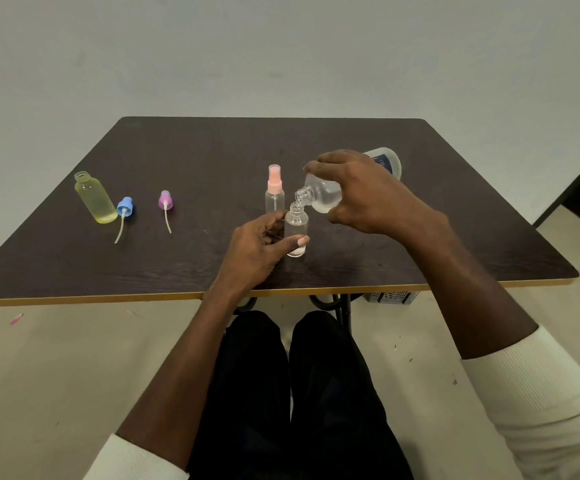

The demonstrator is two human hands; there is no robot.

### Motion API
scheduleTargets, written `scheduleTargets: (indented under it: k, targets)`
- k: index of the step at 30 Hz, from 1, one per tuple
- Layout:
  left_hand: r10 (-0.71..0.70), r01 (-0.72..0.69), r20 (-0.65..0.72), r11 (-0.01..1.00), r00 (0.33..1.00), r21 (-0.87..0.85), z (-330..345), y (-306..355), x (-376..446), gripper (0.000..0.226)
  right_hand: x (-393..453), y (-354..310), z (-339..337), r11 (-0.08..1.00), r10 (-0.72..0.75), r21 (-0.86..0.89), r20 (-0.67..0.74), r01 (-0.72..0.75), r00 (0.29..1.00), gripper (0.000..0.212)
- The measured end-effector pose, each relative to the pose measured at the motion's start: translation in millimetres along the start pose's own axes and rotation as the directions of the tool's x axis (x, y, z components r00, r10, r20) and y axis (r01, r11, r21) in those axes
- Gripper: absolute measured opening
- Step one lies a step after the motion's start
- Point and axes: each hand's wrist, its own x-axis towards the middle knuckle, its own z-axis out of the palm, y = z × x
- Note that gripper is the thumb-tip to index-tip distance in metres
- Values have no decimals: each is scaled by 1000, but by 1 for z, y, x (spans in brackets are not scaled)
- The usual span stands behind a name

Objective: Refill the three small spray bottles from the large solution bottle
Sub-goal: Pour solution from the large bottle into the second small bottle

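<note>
Take the clear open bottle [295,227] near the front edge of the dark table [454,251] as your reference. Just behind it, to its left, stands one capped spray bottle [275,192] with a peach sprayer, close to your left fingers. Well to its left lie two loose sprayer heads with dip tubes, one purple [165,199] and one blue [124,206]. Beside the blue one stands one yellow bottle [95,201], uncapped and filled with yellowish liquid. That makes three small bottles and one large solution bottle [330,194].

Your left hand [259,252] wraps the reference bottle, thumb across its front. Your right hand [368,192] grips the large bottle from above, tilted so its open mouth sits just over the reference bottle's neck. The reference bottle appears to hold only a shallow layer of clear liquid, though glare makes this uncertain.
</note>
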Motion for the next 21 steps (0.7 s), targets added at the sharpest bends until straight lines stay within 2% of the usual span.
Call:
scheduleTargets:
  k: [21]
  targets:
    - [9, -9, -2, 1000, 1000, -6, 0, 2, -1, 47, 1, 1, 1, 1000, -3, -4, -2, 3, 1000, 79]
